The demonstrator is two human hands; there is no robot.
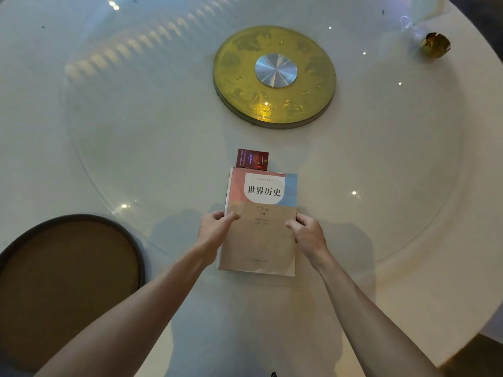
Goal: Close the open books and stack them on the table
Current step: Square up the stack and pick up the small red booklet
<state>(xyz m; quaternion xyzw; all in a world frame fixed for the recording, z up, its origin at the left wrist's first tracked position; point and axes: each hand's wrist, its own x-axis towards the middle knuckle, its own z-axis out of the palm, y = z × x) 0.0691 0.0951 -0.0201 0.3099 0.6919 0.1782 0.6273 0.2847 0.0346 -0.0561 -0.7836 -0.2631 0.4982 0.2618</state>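
A closed book (261,235) with a tan, pink and blue cover and black Chinese title lies flat on the white round table (136,159); page edges along its left side suggest a stack beneath it. My left hand (216,227) grips the book's left edge, thumb on the cover. On the opposite side my right hand (307,232) holds the right edge, fingers curled over it. Both hands sit at the book's middle height.
A small dark red box (252,159) lies just beyond the book's far edge. A gold turntable hub with a silver centre (275,77) sits farther back. A brown round stool seat (68,281) is at the left, a small gold object (435,45) far right.
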